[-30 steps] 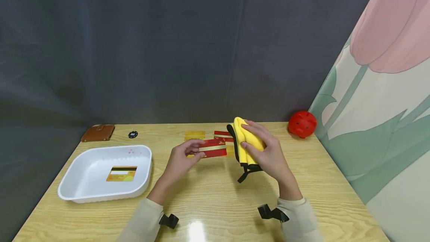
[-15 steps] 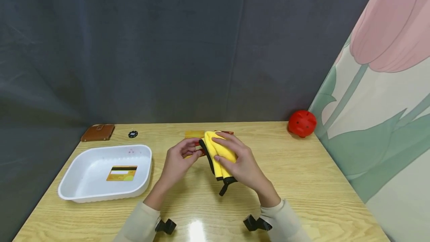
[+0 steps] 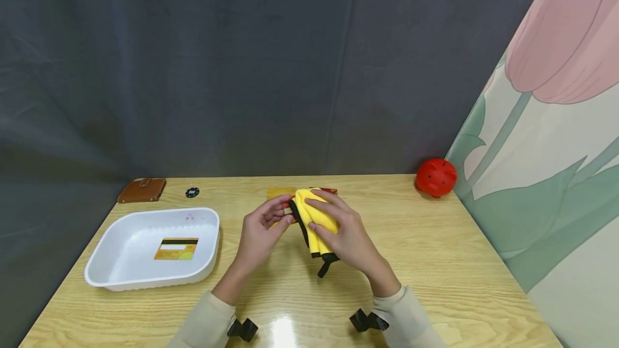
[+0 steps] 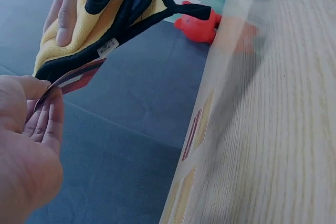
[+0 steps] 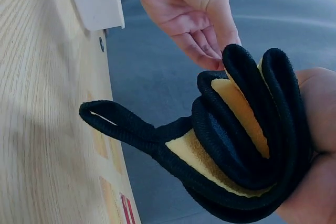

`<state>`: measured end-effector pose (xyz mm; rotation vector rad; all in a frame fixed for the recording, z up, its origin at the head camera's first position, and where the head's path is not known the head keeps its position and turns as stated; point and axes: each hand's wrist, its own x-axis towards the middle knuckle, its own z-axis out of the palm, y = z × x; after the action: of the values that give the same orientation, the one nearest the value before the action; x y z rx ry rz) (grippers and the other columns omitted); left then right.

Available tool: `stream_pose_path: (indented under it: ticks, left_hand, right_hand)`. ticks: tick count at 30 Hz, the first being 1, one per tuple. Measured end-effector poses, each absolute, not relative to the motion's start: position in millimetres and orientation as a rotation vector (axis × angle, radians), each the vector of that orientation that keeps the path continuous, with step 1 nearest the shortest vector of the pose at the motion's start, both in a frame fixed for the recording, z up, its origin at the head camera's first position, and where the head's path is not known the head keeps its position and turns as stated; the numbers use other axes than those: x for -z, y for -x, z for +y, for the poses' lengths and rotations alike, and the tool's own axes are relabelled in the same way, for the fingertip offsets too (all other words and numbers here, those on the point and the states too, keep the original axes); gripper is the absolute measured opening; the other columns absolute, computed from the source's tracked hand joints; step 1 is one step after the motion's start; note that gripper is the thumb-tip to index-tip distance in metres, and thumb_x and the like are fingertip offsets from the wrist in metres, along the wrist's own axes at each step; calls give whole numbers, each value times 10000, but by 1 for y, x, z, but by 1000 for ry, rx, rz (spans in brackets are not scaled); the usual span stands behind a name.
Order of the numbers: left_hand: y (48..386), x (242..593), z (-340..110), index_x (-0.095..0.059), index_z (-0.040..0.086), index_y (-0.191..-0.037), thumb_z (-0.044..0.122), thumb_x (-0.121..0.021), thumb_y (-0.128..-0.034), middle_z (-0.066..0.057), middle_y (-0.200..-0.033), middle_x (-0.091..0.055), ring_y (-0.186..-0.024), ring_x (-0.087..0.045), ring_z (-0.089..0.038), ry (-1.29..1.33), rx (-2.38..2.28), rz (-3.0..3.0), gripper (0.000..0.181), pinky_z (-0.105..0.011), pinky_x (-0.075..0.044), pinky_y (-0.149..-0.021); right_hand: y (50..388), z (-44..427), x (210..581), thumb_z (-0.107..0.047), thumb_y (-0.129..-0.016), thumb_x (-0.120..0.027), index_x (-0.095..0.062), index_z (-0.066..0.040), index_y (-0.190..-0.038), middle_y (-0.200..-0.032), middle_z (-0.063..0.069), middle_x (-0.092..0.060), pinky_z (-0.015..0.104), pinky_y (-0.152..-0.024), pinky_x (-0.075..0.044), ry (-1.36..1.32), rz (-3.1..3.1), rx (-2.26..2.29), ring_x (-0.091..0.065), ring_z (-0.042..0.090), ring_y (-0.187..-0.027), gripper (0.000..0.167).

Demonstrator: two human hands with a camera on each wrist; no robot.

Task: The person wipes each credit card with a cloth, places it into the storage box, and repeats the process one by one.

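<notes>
My left hand (image 3: 258,234) pinches a red card (image 4: 80,78) with a dark stripe between thumb and fingers, above the table. A folded yellow cloth (image 3: 315,220) with black edging and a hanging loop (image 5: 118,127) is gripped by my right hand (image 3: 349,234). The cloth lies against the card's face and hides most of it in the head view. In the left wrist view the card sticks out under the cloth's black edge, near a small white tag (image 4: 108,48). Fingers of the right hand wrap the fold from its far side.
Behind the hands, a yellow card (image 3: 279,192) and another red card (image 3: 330,190) lie on the table. A white tray (image 3: 116,285) holds a gold card (image 3: 176,248). Further back are a brown wallet (image 3: 142,190), a black chip (image 3: 192,192) and a red piggy bank (image 3: 436,178).
My right hand has brought the cloth leftward and down onto the red card, covering most of it. The left hand has stayed nearly in place, still pinching the card.
</notes>
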<state>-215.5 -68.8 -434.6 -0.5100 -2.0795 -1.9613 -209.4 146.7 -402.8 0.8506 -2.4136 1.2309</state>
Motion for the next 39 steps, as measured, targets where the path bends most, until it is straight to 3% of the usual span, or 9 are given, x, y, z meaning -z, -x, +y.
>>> stream_pose_path:
  ticks: [12, 22, 32, 36, 39]
  left_hand:
    - [211, 428, -70, -682, 78, -1320, 62, -748, -942, -183, -1240, -714, -1000, -696, -100, 564, 1937, -2071, 384, -196, -582, -933]
    - [214, 419, -78, -705, 76, -1291, 58, -773, -917, -160, -1134, -732, -952, -673, -99, 451, 1967, -2149, 381, -194, -589, -913]
    - [212, 416, -83, -703, 95, -1313, 87, -812, -888, -206, -1167, -725, -999, -709, -117, 481, 2020, -2206, 439, -197, -587, -931]
    - [210, 414, -83, -690, 135, -1344, 67, -853, -839, -174, -1191, -698, -1034, -725, -133, 513, 2014, -2248, 535, -211, -591, -941]
    - [208, 412, -82, -709, 127, -1315, 28, -836, -842, -135, -1210, -709, -1028, -730, -121, 506, 1963, -2273, 500, -219, -603, -915]
  right_hand:
    - [220, 165, 402, -56, -905, -788, -685, -172, -1366, -1512, 52, -567, 233, -876, -577, -720, -2399, -1281, -629, 269, -1261, 487]
    - [237, 205, 405, -27, -903, -775, -698, -124, -1342, -1484, 131, -583, 101, -824, -517, -494, -2362, -1304, -634, 311, -1197, 456]
    - [239, 215, 402, -68, -914, -778, -689, -152, -1357, -1504, 93, -571, 76, -831, -509, -493, -2336, -1359, -588, 277, -1240, 460]
    - [238, 213, 402, -64, -915, -776, -690, -146, -1352, -1501, 96, -571, 77, -833, -512, -506, -2330, -1373, -589, 281, -1239, 453]
    - [238, 213, 403, -61, -916, -774, -691, -143, -1350, -1501, 95, -571, 80, -830, -515, -508, -2334, -1368, -592, 281, -1231, 449]
